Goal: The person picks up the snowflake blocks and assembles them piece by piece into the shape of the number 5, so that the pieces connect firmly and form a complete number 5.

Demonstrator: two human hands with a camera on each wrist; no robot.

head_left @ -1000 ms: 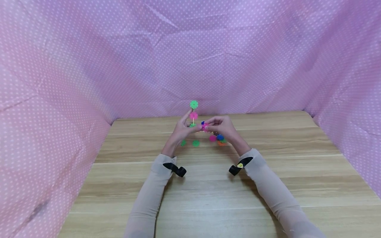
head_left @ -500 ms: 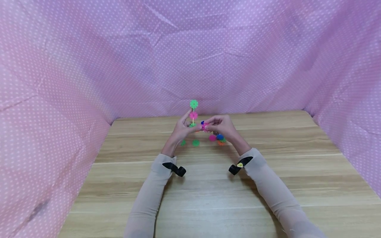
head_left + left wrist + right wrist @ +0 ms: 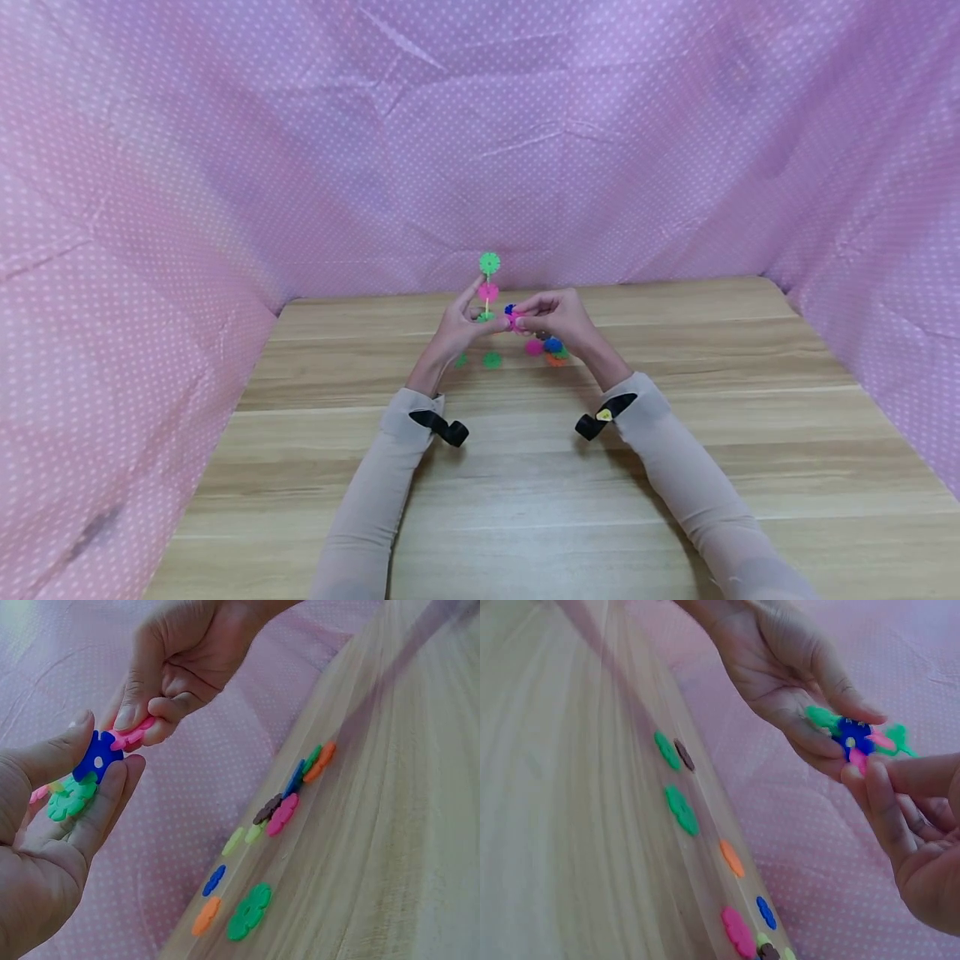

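In the head view, my left hand (image 3: 452,329) and right hand (image 3: 561,321) meet above the far part of the table. A blue notched plastic snowflake disc (image 3: 98,757) is gripped between the left thumb and fingers. The right thumb and fingers pinch a pink snowflake disc (image 3: 136,732), its edge against the blue one. A green disc (image 3: 73,796) adjoins the blue disc within the left hand. From there a chain of discs rises, with a pink disc (image 3: 488,292) and a green disc (image 3: 490,263) at its top. Fingers partly cover the joined pieces.
Loose discs lie on the wooden table (image 3: 517,475) below the hands: green (image 3: 249,911), orange (image 3: 206,915), blue (image 3: 214,880), pink (image 3: 283,815) and brown (image 3: 268,809) among them. A pink dotted cloth (image 3: 480,167) hangs behind the table and along its sides.
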